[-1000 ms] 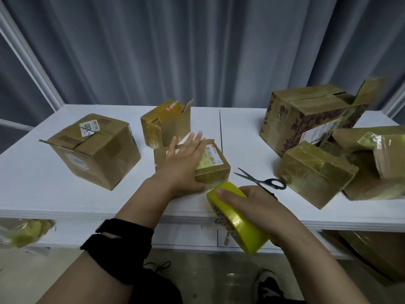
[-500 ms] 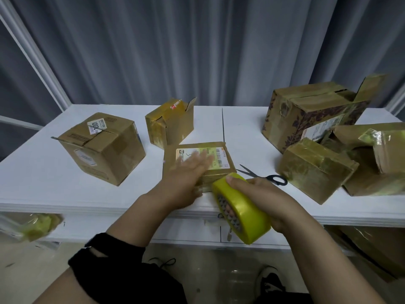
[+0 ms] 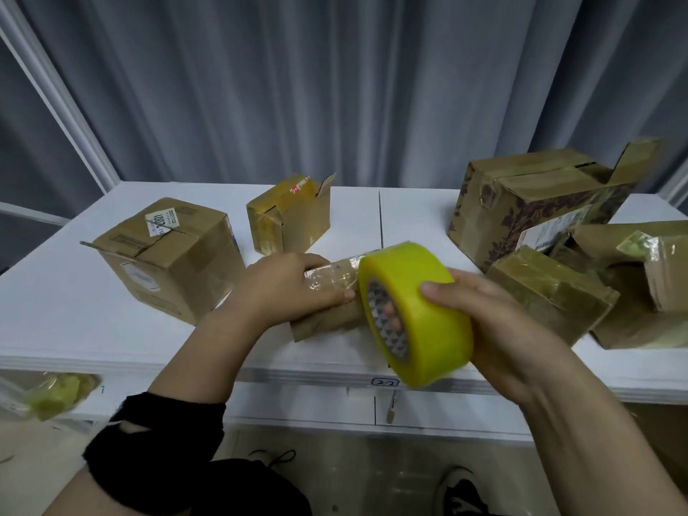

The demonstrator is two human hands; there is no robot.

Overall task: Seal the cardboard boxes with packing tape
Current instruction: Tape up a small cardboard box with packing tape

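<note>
A small flat cardboard box (image 3: 327, 318) lies near the table's front edge, mostly covered by my hands. My left hand (image 3: 286, 288) sits above it and pinches the loose clear end of the tape (image 3: 329, 279). My right hand (image 3: 480, 318) grips a fat yellow roll of packing tape (image 3: 420, 310), with fingers through its core, raised just right of the left hand. A short strip of tape stretches between the two hands.
On the white table (image 3: 56, 322) stand a brown box (image 3: 167, 255) at left, a small open-flapped box (image 3: 290, 214) behind, and a large printed box (image 3: 536, 195) with several taped boxes (image 3: 547, 292) at right. A tape wad (image 3: 56, 392) lies below the table edge.
My left hand left the box top and took hold of the tape end. The right hand lifted the roll up and over the box. The scissors are now hidden behind the roll.
</note>
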